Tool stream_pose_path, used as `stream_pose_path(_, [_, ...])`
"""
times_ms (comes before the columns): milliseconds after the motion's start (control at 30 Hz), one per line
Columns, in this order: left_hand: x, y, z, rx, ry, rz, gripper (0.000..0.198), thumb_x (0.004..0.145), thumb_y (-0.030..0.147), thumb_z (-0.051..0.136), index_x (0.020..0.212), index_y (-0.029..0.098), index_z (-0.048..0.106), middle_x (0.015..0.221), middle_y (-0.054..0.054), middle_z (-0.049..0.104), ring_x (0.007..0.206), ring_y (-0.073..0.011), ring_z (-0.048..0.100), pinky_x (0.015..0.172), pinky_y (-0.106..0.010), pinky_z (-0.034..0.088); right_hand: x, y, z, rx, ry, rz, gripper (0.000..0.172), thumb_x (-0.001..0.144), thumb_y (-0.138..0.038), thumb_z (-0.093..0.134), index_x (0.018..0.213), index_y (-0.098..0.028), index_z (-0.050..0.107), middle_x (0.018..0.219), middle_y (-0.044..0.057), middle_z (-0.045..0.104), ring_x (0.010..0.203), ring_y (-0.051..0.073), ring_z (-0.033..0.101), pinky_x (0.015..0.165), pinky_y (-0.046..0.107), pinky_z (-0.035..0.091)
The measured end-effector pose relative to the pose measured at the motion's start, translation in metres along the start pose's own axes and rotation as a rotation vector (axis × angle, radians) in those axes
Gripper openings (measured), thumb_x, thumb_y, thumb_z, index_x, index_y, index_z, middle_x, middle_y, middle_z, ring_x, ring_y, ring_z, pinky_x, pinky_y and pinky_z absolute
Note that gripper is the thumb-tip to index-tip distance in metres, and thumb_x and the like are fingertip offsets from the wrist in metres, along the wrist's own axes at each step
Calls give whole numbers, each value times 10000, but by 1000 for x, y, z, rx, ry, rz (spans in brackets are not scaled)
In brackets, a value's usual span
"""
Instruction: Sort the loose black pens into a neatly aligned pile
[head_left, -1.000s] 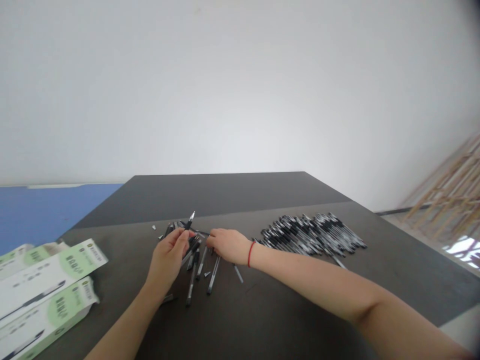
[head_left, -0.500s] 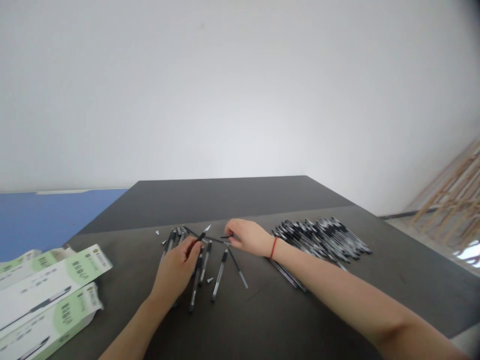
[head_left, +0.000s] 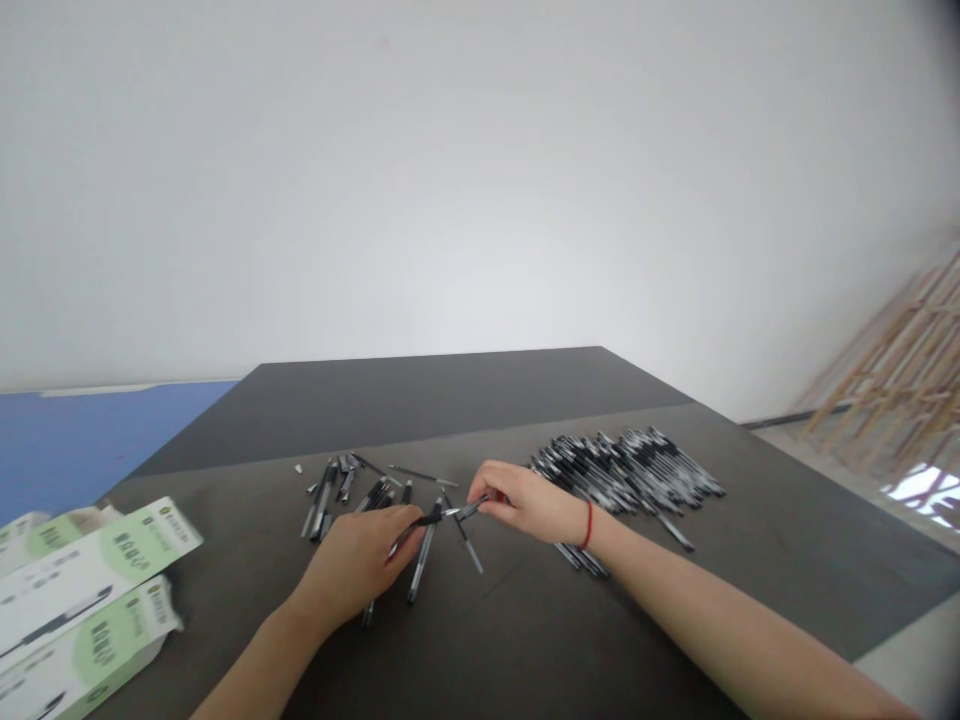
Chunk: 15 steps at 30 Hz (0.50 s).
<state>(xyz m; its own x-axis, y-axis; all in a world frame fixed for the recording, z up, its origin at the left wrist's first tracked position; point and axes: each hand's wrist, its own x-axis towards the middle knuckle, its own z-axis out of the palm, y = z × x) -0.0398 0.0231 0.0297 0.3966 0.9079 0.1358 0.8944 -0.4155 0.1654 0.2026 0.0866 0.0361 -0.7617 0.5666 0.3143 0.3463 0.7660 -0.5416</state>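
Note:
My left hand (head_left: 367, 550) is closed round a black-gripped pen (head_left: 426, 521), its tip pointing right. Facing it, my right hand (head_left: 517, 500), with a red string at the wrist, pinches a small dark and clear piece (head_left: 472, 509) that looks like a pen cap. The pen's tip and this piece meet or nearly meet. Below them a pen (head_left: 422, 565) and a thin refill (head_left: 469, 545) lie on the dark table (head_left: 525, 640). Several loose pens (head_left: 321, 500) are left of and partly behind my left hand.
A big pile of pens (head_left: 630, 470) lies to the right, partly behind my right forearm. Green and white pen boxes (head_left: 97, 565) are stacked at the left edge. Small white tips (head_left: 298, 468) lie at the back left. A wooden rack (head_left: 892, 370) stands beyond the table.
My left hand has lowered its pen and turned it towards the right. My right hand now holds the cap-like piece near the pen's tip. The view has shifted slightly.

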Motion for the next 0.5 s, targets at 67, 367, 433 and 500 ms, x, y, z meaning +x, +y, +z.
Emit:
stream_pose_path(67, [0,1,0,10,1,10,227,917,307,388,971,252,600,826,-10,701,711,-176,644,595,-250,357,-2,-1,3,48,24,19,86,841,-129,555,916,-162,579,874,19,551,712,106,510,669,222,420])
stream_pose_path(367, [-1,3,1,-26,28,8,217,916,293,396,934,240,605,800,0,697,709,-179,650,595,-255,377,-7,1,7,93,135,88,88,826,-121,564,899,-164,590,842,11,553,703,108,495,655,225,406])
stream_pose_path(433, [-1,4,2,-27,30,18,218,918,293,395,970,243,601,829,-2,701,743,-183,658,613,-255,391,-7,0,8,99,139,97,98,825,-117,563,905,-165,593,848,13,558,705,108,500,657,226,410])
stream_pose_path(500, [0,7,4,-20,28,29,224,922,295,390,997,246,595,849,-8,703,765,-189,662,628,-258,402,-6,-3,12,110,123,90,98,825,-120,568,906,-167,598,854,15,565,712,110,511,665,227,417])
